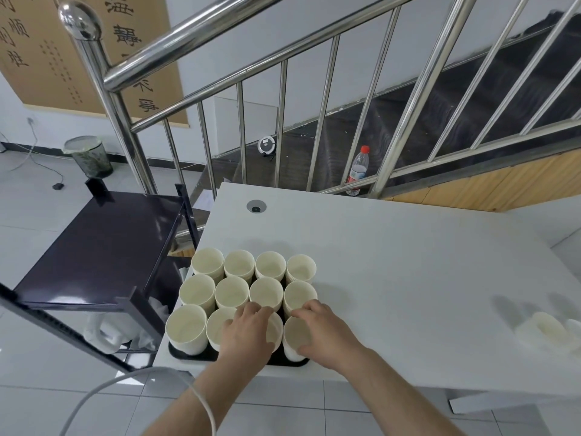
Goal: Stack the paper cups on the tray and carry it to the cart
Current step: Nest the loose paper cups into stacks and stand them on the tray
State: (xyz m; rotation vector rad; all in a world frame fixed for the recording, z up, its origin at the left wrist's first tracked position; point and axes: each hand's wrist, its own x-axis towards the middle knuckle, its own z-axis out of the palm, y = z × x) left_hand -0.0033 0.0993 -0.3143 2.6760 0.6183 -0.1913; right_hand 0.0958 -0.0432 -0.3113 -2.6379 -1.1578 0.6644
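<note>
Currently, left to right, all placed relative to the tray:
bin (89,156): far left and well behind the tray, on the floor by the wall.
cart (94,243): just left of the tray, dark top shelf bare, white bags on the shelf below.
tray (191,354): dark, at the table's near-left corner, mostly hidden under cups.
paper cups (231,292): upright on the tray in a three-by-four grid, rims touching; several are nested stacks.
left hand (248,332): over the tray's front row, palm down, fingers loosely curled on the rim of the third cup; whether it really grips is unclear.
right hand (320,330): at the tray's front-right corner, fingers over the rim and thumb on the near side of the corner cup (295,336), pinching it.
table (408,262): white, carries the tray; round cable hole (256,206) well behind the tray.
water bottle (356,171): red cap, behind the table past the stair railing (314,89), well behind and right of the tray.
loose cups (544,333): lying on their sides on the table, far right of the tray, blurred.
</note>
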